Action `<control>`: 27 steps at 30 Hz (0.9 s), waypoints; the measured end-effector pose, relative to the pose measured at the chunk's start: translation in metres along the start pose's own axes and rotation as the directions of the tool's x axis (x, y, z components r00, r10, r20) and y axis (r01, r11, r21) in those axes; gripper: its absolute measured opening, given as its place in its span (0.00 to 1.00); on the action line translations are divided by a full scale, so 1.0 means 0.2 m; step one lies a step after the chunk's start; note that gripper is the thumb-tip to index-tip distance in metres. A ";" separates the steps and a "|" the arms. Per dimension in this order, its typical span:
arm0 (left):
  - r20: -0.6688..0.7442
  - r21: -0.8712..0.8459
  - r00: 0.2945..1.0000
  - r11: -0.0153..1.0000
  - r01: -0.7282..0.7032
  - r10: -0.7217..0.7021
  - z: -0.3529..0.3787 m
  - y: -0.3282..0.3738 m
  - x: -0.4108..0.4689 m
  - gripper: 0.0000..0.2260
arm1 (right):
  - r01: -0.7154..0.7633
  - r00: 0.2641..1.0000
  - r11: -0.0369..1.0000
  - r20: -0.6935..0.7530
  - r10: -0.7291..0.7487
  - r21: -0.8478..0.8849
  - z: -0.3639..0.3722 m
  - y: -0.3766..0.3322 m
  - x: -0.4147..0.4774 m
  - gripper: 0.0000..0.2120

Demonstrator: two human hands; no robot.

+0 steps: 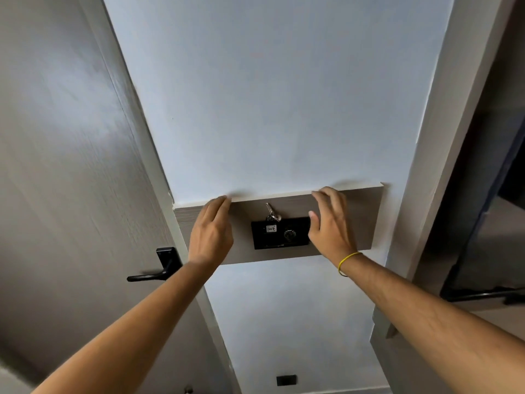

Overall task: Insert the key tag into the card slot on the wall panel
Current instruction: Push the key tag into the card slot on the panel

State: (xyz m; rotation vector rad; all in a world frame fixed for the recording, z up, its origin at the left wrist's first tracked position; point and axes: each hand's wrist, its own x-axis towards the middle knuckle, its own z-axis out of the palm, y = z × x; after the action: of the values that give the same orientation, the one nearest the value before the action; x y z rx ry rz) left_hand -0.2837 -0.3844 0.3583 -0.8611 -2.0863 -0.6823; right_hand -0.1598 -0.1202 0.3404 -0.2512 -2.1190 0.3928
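- The small black key tag with a white label marked "407" [270, 228] already sits in the card slot of the black rectangular wall panel [280, 233], at the panel's left half — judged from this, the insertion looks done or nearly so.
- The tag's long axis appears to run up and down the wall; its lower end seems buried in the slot, while the upper end carries a metal ring and a silver key [272, 213] that lies against the board above the panel, pointing up and slightly left.
- The key lies outside because only the flat tag fits the slot — the ring serves as the grip end.
- The panel is mounted on a grey-brown wooden board [360, 220] fixed across the pale blue wall [270, 109], beside a grey door with a black lever handle [159, 268].
- The left hand [211, 234] is empty, fingers held together and loosely straight, fingertips at the board's upper edge left of the panel; contact cannot be told.
- The right hand [329, 223], with a yellow band at the wrist [348, 263], is also empty, fingers loosely spread and curved, just beside the panel's right edge.
- Neither hand touches the tag; they flank the panel, which reads as letting go or steadying.
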 end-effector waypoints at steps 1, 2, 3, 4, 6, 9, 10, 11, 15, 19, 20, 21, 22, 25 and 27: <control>0.019 0.021 1.000 1.000 -0.010 0.009 -0.01 -0.02 -0.01 0.22 | 0.023 1.000 0.999 0.017 -0.023 -0.037 -0.01 0.03 0.01 0.21; 0.050 0.038 0.999 0.999 -0.001 -0.001 -0.02 -0.04 -0.01 0.23 | 0.040 0.999 0.997 0.032 -0.038 -0.064 -0.02 0.06 0.02 0.22; 0.093 0.047 0.995 0.999 0.023 -0.027 -0.03 -0.06 -0.02 0.24 | 0.054 0.998 0.996 0.044 -0.051 -0.077 -0.02 0.09 0.03 0.22; 0.138 0.054 0.989 0.997 0.052 -0.059 -0.03 -0.07 -0.03 0.25 | 0.069 0.996 0.994 0.053 -0.065 -0.084 -0.02 0.11 0.04 0.22; 0.200 0.063 0.974 0.994 0.091 -0.102 -0.04 -0.10 -0.05 0.28 | 0.114 0.992 0.989 0.070 -0.108 -0.096 -0.01 0.15 0.05 0.22; 0.230 0.068 0.967 0.993 0.093 -0.106 -0.04 -0.10 -0.07 0.29 | 0.170 0.983 0.978 0.087 -0.160 -0.121 -0.02 0.19 0.05 0.23; 0.235 0.068 0.966 0.993 0.094 -0.107 -0.04 -0.10 -0.08 0.29 | 0.179 0.982 0.976 0.088 -0.169 -0.127 -0.02 0.20 0.05 0.24; 0.240 0.069 0.965 0.993 0.096 -0.110 -0.04 -0.10 -0.08 0.30 | 0.188 0.980 0.972 0.088 -0.177 -0.138 -0.02 0.21 0.05 0.24; 0.247 0.062 0.962 0.993 0.102 -0.114 -0.04 -0.10 -0.09 0.31 | 0.202 0.977 0.964 0.104 -0.187 -0.170 -0.02 0.22 0.04 0.26; 0.248 0.053 0.962 0.993 0.105 -0.115 -0.04 -0.09 -0.09 0.31 | 0.202 0.978 0.964 0.097 -0.187 -0.175 -0.01 0.21 0.02 0.27; 0.247 0.051 0.962 0.993 0.103 -0.112 -0.04 -0.09 -0.09 0.31 | 0.204 0.977 0.963 0.096 -0.189 -0.178 -0.01 0.21 0.02 0.28; 0.243 0.047 0.964 0.994 0.103 -0.111 -0.05 -0.08 -0.09 0.32 | 0.198 0.979 0.964 0.092 -0.184 -0.177 -0.01 0.20 0.02 0.28; 0.239 0.043 0.965 0.993 0.106 -0.113 -0.05 -0.08 -0.08 0.31 | 0.188 0.981 0.966 0.086 -0.175 -0.177 -0.01 0.20 0.04 0.28; 0.233 0.040 0.965 0.993 0.110 -0.116 -0.05 -0.06 -0.06 0.31 | 0.172 0.985 0.969 0.062 -0.164 -0.176 -0.01 0.19 0.04 0.28; 0.234 0.035 0.966 0.994 0.107 -0.112 -0.04 -0.05 -0.07 0.31 | 0.161 0.987 0.969 0.050 -0.155 -0.185 0.00 0.19 0.03 0.28</control>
State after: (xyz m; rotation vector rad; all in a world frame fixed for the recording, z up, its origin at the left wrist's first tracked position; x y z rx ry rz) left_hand -0.2818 -0.4013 0.3502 -0.8537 -2.3639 -0.6387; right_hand -0.1621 -0.0831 0.3298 -0.1835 -2.1951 0.1030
